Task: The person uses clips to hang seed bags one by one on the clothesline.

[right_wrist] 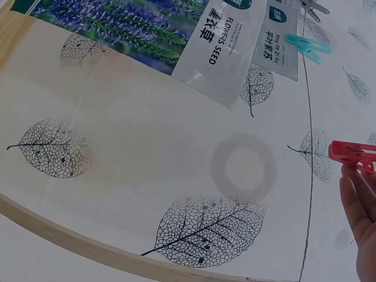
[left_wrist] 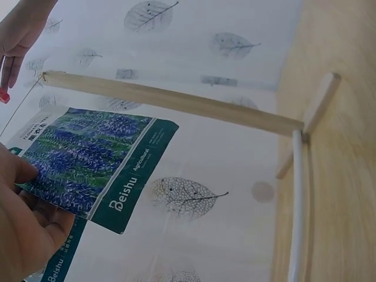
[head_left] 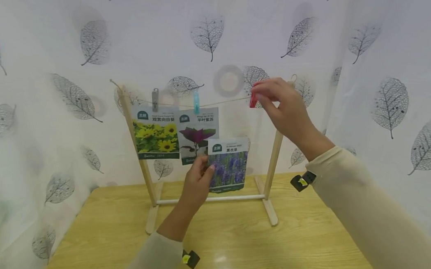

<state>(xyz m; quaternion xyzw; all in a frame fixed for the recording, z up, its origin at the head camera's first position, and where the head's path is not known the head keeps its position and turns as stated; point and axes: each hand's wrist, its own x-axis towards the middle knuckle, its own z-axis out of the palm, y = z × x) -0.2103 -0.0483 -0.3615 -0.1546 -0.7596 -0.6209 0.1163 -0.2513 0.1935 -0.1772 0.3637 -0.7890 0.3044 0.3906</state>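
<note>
My left hand (head_left: pixel 197 182) pinches the left edge of a seed packet (head_left: pixel 227 168) with purple flowers, below the string (head_left: pixel 225 103). Up at the right, my right hand (head_left: pixel 282 103) pinches a red clothespin (head_left: pixel 253 96) close to the string; in the right wrist view the red clothespin (right_wrist: pixel 352 154) stands apart from it. A grey clothespin (head_left: pixel 155 99) holds a seed packet with yellow flowers (head_left: pixel 156 137) on the string. A light blue clothespin (head_left: pixel 196 102) holds a purple-leaf seed packet (head_left: pixel 197 133), partly covered by the left hand and the purple-flower packet.
The string runs between two wooden posts (head_left: pixel 274 163) joined low down by a white bar (head_left: pixel 234 198). This stand rests on a wood-grain table (head_left: pixel 286 246). Behind it hangs a white curtain (head_left: pixel 139 43) printed with leaves.
</note>
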